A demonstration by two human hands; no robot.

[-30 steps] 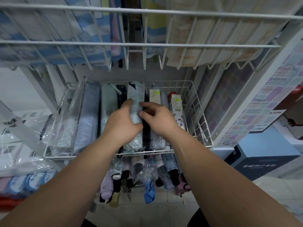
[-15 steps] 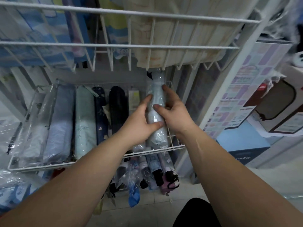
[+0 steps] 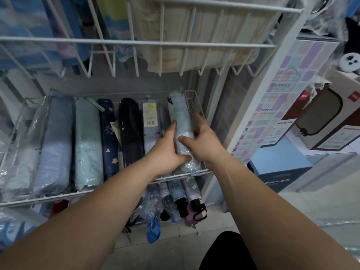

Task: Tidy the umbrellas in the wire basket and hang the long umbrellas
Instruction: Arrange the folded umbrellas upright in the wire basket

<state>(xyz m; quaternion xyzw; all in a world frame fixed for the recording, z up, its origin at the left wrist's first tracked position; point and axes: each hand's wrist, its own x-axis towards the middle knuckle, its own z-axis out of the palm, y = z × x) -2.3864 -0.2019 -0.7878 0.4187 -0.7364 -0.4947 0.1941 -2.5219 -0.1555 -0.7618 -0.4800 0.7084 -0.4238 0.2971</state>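
Pale blue umbrella (image 3: 182,131): in its clear sleeve, it now lies lengthwise at the right end of the wire basket (image 3: 194,100), just beside the right wall. A second ago we held it over the middle of the row.
Left hand (image 3: 165,151): fingers curled round its left flank, thumb tucked at the near end.
Right hand (image 3: 204,141): thumb across the top, fingers wrapped down the far side, between umbrella and wall.
Neighbours: the tagged umbrella (image 3: 150,121) and black umbrella (image 3: 129,129) lie parallel on its left.
Meaning: we judge this one nearly seated in the last slot. Both hands have yet to let go, and hanging the long umbrellas remains.
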